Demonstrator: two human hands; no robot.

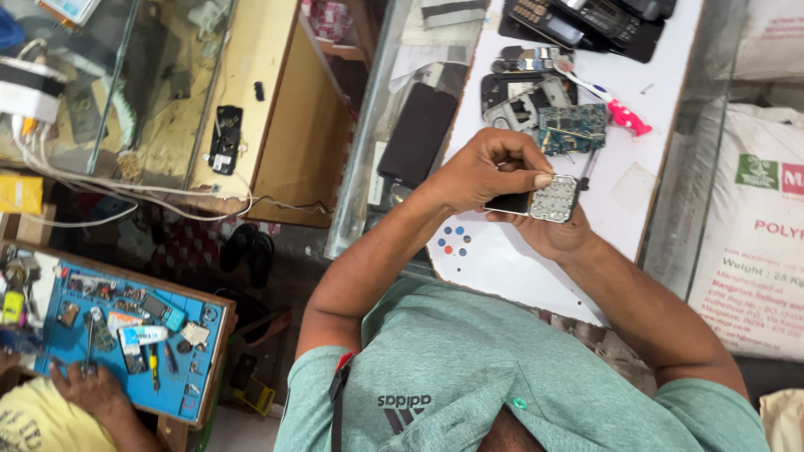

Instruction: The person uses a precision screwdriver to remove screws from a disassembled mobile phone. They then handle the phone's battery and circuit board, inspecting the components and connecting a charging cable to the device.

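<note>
Head view, looking down past a grey-green collar onto a white worktop [502, 259] — and both hands are busy on one small part. The left hand [481, 172] curls over from above, fingers bent shut, thumb tip pressed on the edge of a phone keypad assembly [553, 198], a pale grid of key contacts with a dark section running off to the left under the fingers. The right hand [553, 236] sits underneath, palm cupping the piece from below, fingers closed enough to cradle it; the fingertips themselves are hidden. The piece is held clear of the worktop, just below a bare green-blue circuit board [572, 128] and an opened phone frame [519, 102].

To do this well, I'd say keep the lower hand as the steady cradle and let the thumb do the fine pressing — light, even pressure near the edge, not on the middle of the contact grid, which looks thin and likely to flex. Keeping it low over the worktop would make a slip harmless.

Nearby lie a pink-handled brush [615, 109] and dark handsets [586, 21] at the far edge. Lower left — another person's hand [88, 389] rests by a blue tray [180, 393] of small tools.
</note>
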